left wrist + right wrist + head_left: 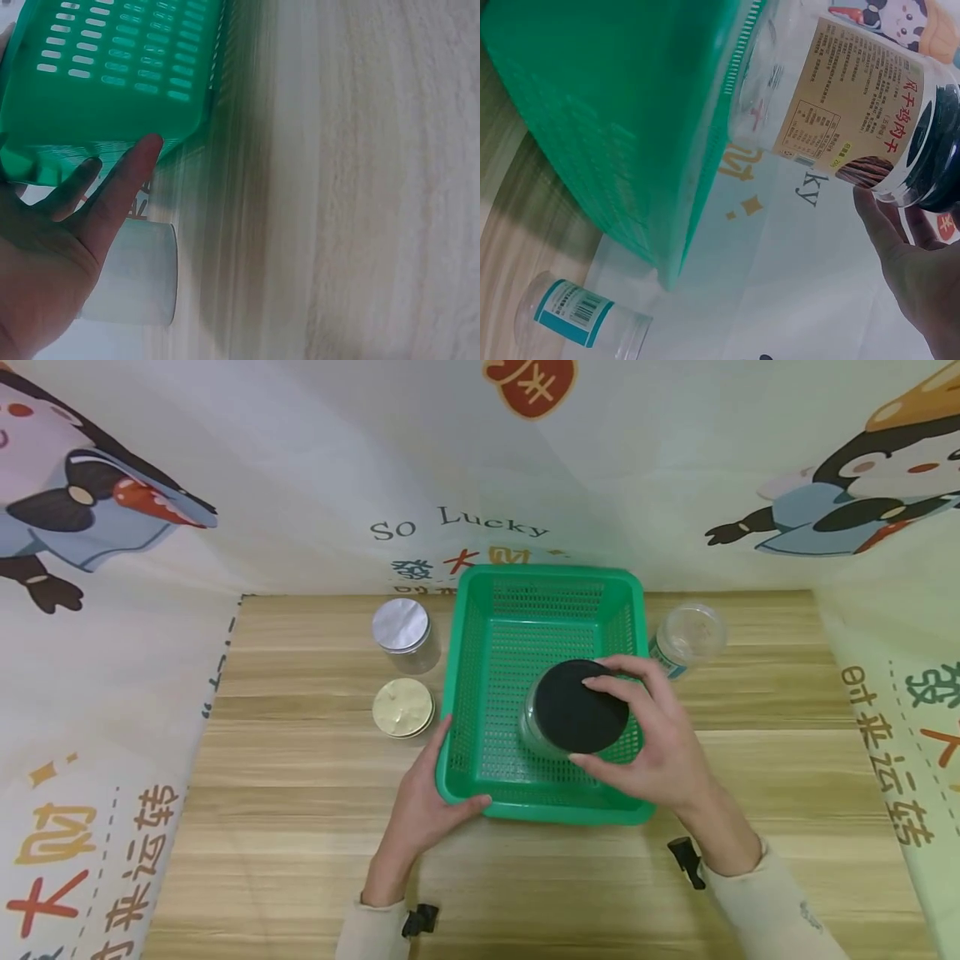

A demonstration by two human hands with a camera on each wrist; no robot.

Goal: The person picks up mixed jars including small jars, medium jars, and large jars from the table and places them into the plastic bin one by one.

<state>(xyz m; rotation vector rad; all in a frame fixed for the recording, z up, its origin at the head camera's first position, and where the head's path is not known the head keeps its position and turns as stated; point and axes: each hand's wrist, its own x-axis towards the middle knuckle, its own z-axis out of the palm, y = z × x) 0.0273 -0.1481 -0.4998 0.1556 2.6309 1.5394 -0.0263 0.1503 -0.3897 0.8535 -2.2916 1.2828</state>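
A clear plastic jar [844, 112] with a black lid [582, 707] and a brown label is over the right half of a green plastic basket [551, 814]. My right hand [660, 747] grips the jar at its lid end, thumb on the near side and fingers on the far side. In the right wrist view the jar's body shows above the basket's rim. My left hand [431, 802] holds the basket's near left corner, thumb at the near rim and fingers along the left outer wall. Those fingers [124, 195] look fairly straight in the left wrist view.
Left of the basket stand a jar with a silver lid [401, 625] and another with a pale yellow lid [403, 707]. A clear jar with a teal label [690, 635] stands at the right. Printed cloth [315, 485] borders the wooden table [300, 827].
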